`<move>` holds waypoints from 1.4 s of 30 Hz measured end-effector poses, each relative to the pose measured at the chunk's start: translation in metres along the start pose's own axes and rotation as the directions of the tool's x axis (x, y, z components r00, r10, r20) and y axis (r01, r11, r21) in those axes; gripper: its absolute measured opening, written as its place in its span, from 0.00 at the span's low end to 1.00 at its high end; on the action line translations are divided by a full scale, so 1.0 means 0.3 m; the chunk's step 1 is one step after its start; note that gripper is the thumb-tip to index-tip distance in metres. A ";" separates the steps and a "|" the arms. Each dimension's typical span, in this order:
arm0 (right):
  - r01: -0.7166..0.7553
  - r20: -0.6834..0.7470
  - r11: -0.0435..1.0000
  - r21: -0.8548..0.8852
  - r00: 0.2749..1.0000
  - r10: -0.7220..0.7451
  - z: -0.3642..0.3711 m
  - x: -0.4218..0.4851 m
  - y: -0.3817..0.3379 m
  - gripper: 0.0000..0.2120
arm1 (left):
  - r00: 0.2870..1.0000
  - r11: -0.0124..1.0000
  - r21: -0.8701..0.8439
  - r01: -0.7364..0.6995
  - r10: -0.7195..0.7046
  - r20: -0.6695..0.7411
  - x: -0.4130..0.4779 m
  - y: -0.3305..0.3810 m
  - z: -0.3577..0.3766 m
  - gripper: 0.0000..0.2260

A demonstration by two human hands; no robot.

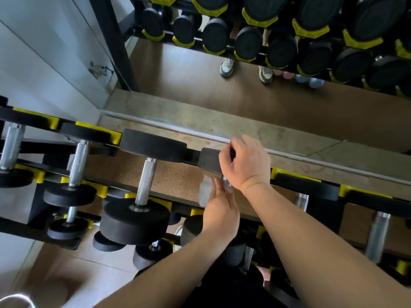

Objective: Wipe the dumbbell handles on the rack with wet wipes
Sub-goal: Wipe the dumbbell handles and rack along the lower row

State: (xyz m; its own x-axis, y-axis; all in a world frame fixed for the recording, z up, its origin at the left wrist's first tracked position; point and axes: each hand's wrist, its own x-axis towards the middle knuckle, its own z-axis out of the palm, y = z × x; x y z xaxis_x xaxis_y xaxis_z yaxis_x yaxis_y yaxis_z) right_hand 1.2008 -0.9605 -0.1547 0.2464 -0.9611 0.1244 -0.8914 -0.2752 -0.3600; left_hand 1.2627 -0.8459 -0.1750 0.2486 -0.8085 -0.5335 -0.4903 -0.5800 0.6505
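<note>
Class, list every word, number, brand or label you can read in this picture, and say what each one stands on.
None can be read.
Round black rubber dumbbell heads: no legible numbers.
Yellow plastic rack cradles: blank.
Blurred white wet wipe: no print visible.
Dark mark on the white wall: too blurred to read.

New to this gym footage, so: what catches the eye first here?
The two hands at centre: the right hand grips a dumbbell by its far head, and a blurred white wipe sits by the left hand near the handle. Beyond, a mirror reflects the black-and-yellow rack and a pair of shoes.
</note>
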 end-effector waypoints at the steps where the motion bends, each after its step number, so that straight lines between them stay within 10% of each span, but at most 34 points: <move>1: 0.002 0.009 1.000 -0.004 1.000 -0.001 0.000 0.001 0.000 0.16 | 0.999 0.999 0.034 -0.041 0.041 0.013 -0.024 0.009 0.012 0.25; 5: 0.006 -0.002 1.000 0.008 1.000 -0.006 0.004 0.000 -0.002 0.15 | 0.986 0.985 0.138 -0.105 0.085 0.143 -0.116 -0.031 -0.063 0.23; 11: 0.020 -0.012 0.999 0.031 1.000 -0.020 0.001 0.000 0.002 0.15 | 0.973 0.954 -0.218 0.205 -0.223 -0.058 -0.026 -0.077 -0.167 0.39; 14: 0.015 -0.015 0.999 0.035 1.000 -0.015 0.005 -0.006 0.004 0.15 | 0.970 0.954 -0.193 0.230 -0.240 -0.031 0.052 -0.041 -0.107 0.28; 20: 0.013 0.009 1.000 0.013 1.000 -0.013 0.001 0.004 0.002 0.15 | 0.999 0.991 -0.131 0.032 -0.034 -0.008 0.018 0.035 0.036 0.25; 26: 0.044 0.031 0.998 0.044 0.998 -0.046 -0.007 0.004 -0.008 0.17 | 0.976 0.929 0.353 -0.108 0.031 0.216 -0.141 -0.022 -0.055 0.23; 34: 0.014 0.163 1.000 -0.024 0.987 -0.010 -0.040 0.003 -0.011 0.19 | 0.957 0.943 0.166 -0.290 0.282 0.070 -0.278 -0.003 -0.244 0.16; 42: -0.207 0.432 0.775 0.597 0.897 -0.093 -0.312 -0.313 -0.045 0.12 | 0.894 0.897 -0.020 -0.441 0.441 0.075 -0.324 0.028 -0.370 0.11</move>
State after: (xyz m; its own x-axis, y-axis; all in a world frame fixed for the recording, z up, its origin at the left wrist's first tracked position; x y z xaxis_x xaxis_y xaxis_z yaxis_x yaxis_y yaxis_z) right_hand 1.1540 -0.8643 -0.0750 0.4686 -0.8461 -0.2539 -0.5146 -0.0278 -0.8570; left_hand 1.3271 -0.7831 -0.0577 -0.0565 -0.9714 -0.2308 -0.5331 -0.1661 0.8296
